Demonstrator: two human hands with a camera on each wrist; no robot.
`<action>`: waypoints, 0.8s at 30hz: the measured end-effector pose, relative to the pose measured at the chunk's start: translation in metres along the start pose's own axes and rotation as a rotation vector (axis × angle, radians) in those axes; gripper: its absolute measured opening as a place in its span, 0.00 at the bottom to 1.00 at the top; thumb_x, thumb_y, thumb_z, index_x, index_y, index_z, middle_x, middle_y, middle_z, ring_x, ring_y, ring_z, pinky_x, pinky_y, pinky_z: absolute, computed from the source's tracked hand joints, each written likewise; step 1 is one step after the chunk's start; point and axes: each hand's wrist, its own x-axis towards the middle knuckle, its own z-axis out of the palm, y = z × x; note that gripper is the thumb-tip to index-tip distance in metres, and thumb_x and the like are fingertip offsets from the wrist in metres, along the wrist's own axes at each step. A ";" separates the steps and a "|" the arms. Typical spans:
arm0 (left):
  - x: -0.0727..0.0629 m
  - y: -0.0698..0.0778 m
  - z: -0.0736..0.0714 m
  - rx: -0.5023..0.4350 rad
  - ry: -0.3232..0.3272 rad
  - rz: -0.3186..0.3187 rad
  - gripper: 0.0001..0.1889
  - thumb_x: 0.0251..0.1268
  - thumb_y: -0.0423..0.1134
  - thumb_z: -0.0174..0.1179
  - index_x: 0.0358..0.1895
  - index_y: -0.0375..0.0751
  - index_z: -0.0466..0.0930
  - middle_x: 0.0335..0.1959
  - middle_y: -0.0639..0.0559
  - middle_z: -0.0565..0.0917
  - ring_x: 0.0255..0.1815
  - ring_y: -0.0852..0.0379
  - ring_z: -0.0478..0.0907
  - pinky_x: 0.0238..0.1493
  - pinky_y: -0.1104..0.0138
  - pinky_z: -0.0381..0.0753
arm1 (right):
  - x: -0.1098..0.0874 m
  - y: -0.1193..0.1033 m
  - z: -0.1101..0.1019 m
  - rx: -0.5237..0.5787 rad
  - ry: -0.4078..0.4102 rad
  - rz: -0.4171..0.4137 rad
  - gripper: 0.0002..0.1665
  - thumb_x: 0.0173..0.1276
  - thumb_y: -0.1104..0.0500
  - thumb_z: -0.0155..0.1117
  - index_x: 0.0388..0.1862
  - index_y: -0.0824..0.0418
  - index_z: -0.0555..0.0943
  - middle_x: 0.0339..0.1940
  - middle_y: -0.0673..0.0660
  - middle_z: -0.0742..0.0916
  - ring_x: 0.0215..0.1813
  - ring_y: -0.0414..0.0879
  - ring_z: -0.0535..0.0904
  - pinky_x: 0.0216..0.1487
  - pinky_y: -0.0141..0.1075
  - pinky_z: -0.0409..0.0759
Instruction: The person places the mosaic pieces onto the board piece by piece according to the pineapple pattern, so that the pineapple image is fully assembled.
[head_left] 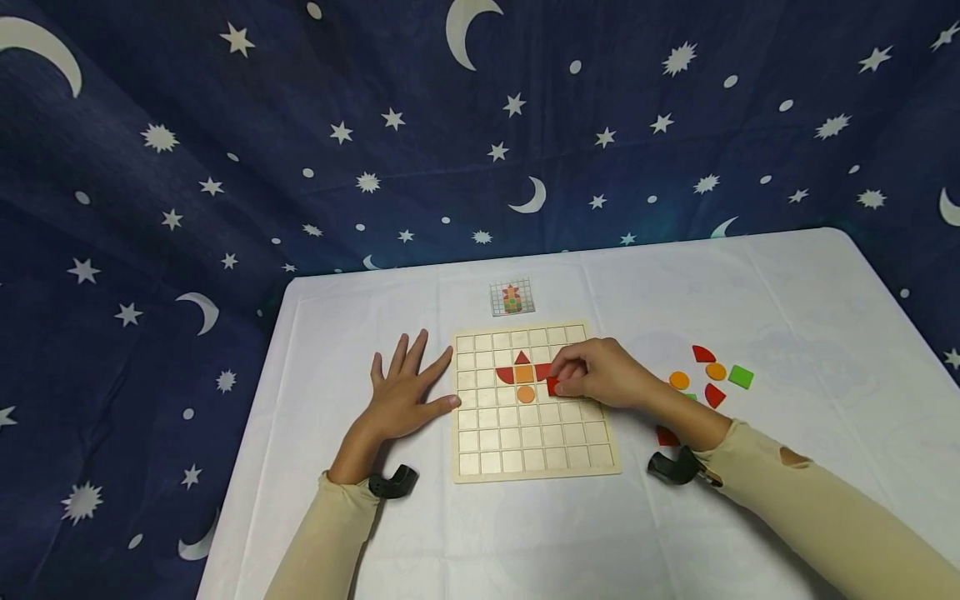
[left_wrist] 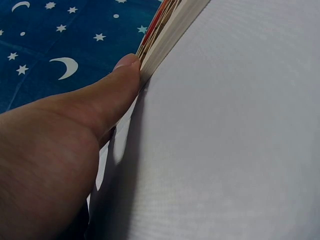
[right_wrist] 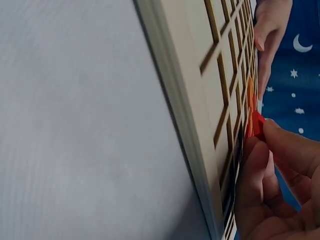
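One red piece (head_left: 552, 387) sits pinched in our right hand (head_left: 603, 373), clearly the nearer hand, just right of the grid board's (head_left: 536, 477) middle; its long axis we can't tell. Our left hand (head_left: 405, 396) spreads its fingers, holding nothing, thumb against the board's left edge, and bare cells (head_left: 553, 436) give us room toward the board's near edge.

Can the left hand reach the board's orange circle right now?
Likely yes: the left hand is empty beside the board, and only bare squares separate its thumb from the orange circle.
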 end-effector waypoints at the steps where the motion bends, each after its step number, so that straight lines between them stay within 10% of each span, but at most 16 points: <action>1: 0.000 0.000 0.000 0.000 0.001 0.001 0.44 0.66 0.68 0.59 0.82 0.63 0.54 0.87 0.47 0.37 0.86 0.38 0.26 0.74 0.30 0.22 | 0.000 -0.001 0.002 -0.006 0.000 -0.012 0.08 0.60 0.61 0.78 0.37 0.51 0.89 0.28 0.43 0.87 0.33 0.39 0.82 0.37 0.31 0.80; 24: 0.001 -0.001 0.001 0.005 -0.001 0.000 0.44 0.66 0.69 0.59 0.82 0.64 0.53 0.87 0.48 0.37 0.86 0.39 0.26 0.73 0.30 0.22 | 0.001 -0.009 0.022 -0.151 0.081 -0.011 0.07 0.57 0.61 0.80 0.36 0.55 0.93 0.24 0.41 0.88 0.31 0.38 0.78 0.33 0.32 0.77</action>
